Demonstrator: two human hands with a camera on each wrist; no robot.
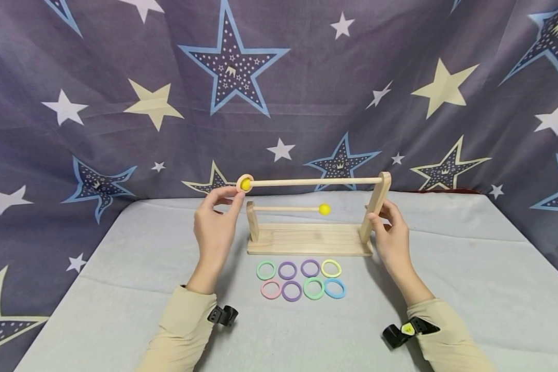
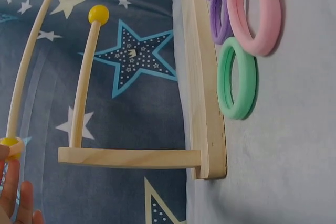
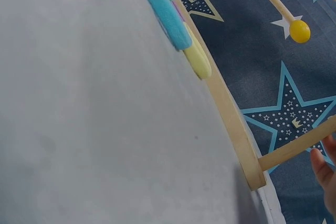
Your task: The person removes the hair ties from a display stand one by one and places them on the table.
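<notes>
A wooden stand (image 1: pixel 309 248) has two horizontal rods tipped with yellow balls. At the left end of its upper rod (image 1: pixel 316 182), a pale peach ring (image 1: pixel 239 180) surrounds the yellow ball (image 1: pixel 245 184). My left hand (image 1: pixel 216 225) pinches this ring between thumb and fingertips. My right hand (image 1: pixel 392 240) grips the tall right post (image 1: pixel 375 206), thumb in front and fingers behind it. The lower rod (image 1: pixel 285 208) runs from the short left post (image 1: pixel 253 222) to its own yellow ball (image 1: pixel 324 209) and bears no ring.
Several coloured rings lie flat in two rows before the stand, among them a green ring (image 2: pixel 247 85), a pink ring (image 2: pixel 270 14), a yellow ring (image 3: pixel 197 59) and a blue ring (image 3: pixel 168 17). A star-patterned cloth (image 1: pixel 297 129) hangs behind the grey-covered table (image 1: pixel 121 310).
</notes>
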